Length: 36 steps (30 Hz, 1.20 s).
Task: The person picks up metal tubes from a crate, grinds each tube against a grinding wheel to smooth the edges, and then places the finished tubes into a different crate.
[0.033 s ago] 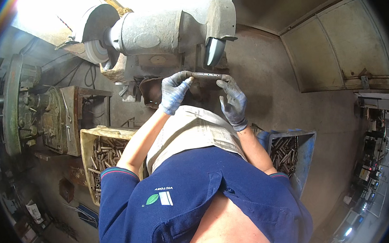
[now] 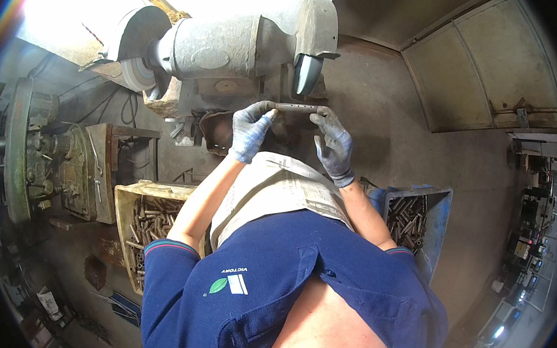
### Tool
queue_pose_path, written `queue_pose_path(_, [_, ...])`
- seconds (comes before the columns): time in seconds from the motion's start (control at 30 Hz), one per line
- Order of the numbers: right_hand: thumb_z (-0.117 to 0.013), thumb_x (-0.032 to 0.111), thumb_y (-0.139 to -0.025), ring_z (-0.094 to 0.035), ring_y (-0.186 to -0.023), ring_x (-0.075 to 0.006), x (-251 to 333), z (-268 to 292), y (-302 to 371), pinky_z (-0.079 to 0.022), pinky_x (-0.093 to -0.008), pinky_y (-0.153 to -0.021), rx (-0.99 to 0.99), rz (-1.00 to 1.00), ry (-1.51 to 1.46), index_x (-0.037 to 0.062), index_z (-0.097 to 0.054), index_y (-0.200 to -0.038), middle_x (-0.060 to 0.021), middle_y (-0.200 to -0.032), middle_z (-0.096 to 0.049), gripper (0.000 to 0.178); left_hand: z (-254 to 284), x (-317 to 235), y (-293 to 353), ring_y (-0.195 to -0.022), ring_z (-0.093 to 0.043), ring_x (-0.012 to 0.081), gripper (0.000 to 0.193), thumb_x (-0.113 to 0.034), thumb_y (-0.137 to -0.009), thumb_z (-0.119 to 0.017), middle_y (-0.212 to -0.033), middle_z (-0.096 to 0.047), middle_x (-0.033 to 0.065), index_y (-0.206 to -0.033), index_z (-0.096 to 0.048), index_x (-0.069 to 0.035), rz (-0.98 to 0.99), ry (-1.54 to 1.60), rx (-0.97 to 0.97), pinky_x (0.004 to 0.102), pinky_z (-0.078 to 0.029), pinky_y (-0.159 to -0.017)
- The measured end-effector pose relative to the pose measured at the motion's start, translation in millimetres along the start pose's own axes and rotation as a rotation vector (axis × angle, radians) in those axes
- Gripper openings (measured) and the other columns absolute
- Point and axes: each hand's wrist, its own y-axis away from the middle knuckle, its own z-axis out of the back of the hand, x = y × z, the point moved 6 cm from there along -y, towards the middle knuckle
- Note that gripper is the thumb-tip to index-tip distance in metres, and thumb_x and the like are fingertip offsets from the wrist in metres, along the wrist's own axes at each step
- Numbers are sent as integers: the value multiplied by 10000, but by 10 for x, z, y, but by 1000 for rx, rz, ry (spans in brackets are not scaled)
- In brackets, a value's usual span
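A slim dark metal tube [image 2: 297, 108] with a row of small holes lies level between my two gloved hands, just below the bench grinder [image 2: 213, 47]. My left hand [image 2: 251, 128] pinches its left end between thumb and fingers. At the other end, the fingertips of my right hand [image 2: 334, 142] grip the tube, with the thumb held apart lower down. Both gloves are grey and soiled. Close above the tube's right end is the grinder's right wheel [image 2: 309, 74], partly covered by its guard; the tube appears apart from it.
A yellowish crate [image 2: 126, 202] of metal tubes stands at my left, and a blue crate [image 2: 448, 211] with similar tubes at my right. The grinder's left wheel [image 2: 137, 74] is exposed. A green machine [image 2: 67, 164] stands far left, metal cabinets [image 2: 482, 66] far right.
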Motion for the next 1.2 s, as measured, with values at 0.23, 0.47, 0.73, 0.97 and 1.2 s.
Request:
queue_pose_path(0.23, [-529, 38, -892, -604, -946, -174, -977, 156, 134, -494, -301, -863, -110, -451, -396, -23, -649, -978, -85, -994, -641, 160, -327, 415, -404, -673, -603, 126, 78, -53, -840, -602, -758, -637, 48, -852, -633, 18, 257, 33, -24, 237, -490, -618])
queue_pose_path(0.47, [-557, 144, -897, -619, -917, -226, -1305, 170, 129, -498, -339, -871, -157, -625, -561, -63, -614, -1008, -154, -984, -634, 243, -349, 662, -654, -626, -620, 176, 72, -8, -833, -579, -746, -649, 104, -854, -636, 29, 326, 132, -58, 295, -538, -604])
queue_pose_path(0.73, [-547, 201, -909, -613, -938, -259, -1293, -244, 107, -484, -372, -906, -184, -656, -602, -86, -596, -1010, -167, -988, -623, 309, 23, 583, -662, -636, -623, 169, 59, 9, -813, -587, -728, -644, 101, -830, -638, 33, 296, 90, -133, 288, -540, -599])
queue_pose_path(0.97, [-548, 157, -905, -583, -1008, -266, -1083, -494, 50, -474, -386, -920, -157, -651, -677, -73, -592, -1048, -145, -1071, -595, 274, 262, 424, -590, -645, -624, 147, 63, -61, -861, -575, -743, -638, 80, -867, -613, -12, 249, 91, -98, 238, -502, -570])
queue_pose_path(1.2, [-663, 105, -785, -557, -1075, -309, -104, -271, 51, -445, -353, -920, 85, 11, 69, 31, -619, -1086, -184, -1127, -582, 313, 210, -37, -55, -715, -630, 156, 126, -106, -862, -591, -787, -637, 80, -930, -597, 0, 173, 177, 85, 267, -510, -677])
